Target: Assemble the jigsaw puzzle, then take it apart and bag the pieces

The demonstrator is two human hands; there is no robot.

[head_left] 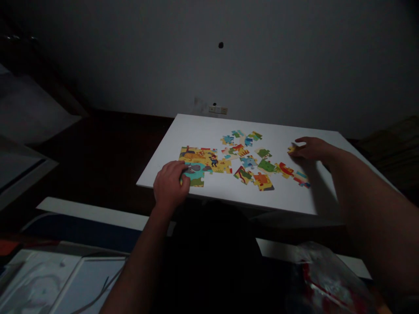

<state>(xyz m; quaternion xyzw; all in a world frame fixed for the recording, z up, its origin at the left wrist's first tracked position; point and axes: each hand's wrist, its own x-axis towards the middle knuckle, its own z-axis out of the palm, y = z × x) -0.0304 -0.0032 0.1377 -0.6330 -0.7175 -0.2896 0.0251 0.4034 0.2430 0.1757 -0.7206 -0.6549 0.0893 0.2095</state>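
Note:
A partly joined jigsaw puzzle [214, 163] with animals and a small figure lies on the left half of the white table [203, 131]. My left hand [170, 182] rests at its left edge, thumb apart from the other fingers, fingertips touching the joined pieces. Over on the right, my right hand [309, 149] grips a yellow puzzle piece [291, 149] at its fingertips, low over the tabletop; the fingers partly cover it. Between the hands lie several loose puzzle pieces [266, 166], among them an orange piece [263, 181] near the front edge.
A grey wall with a socket panel [218, 110] rises behind the table. Below, at the left, is a white-framed board [87, 283] with a cable over it. A clear plastic bag [327, 279] with red contents sits at the lower right.

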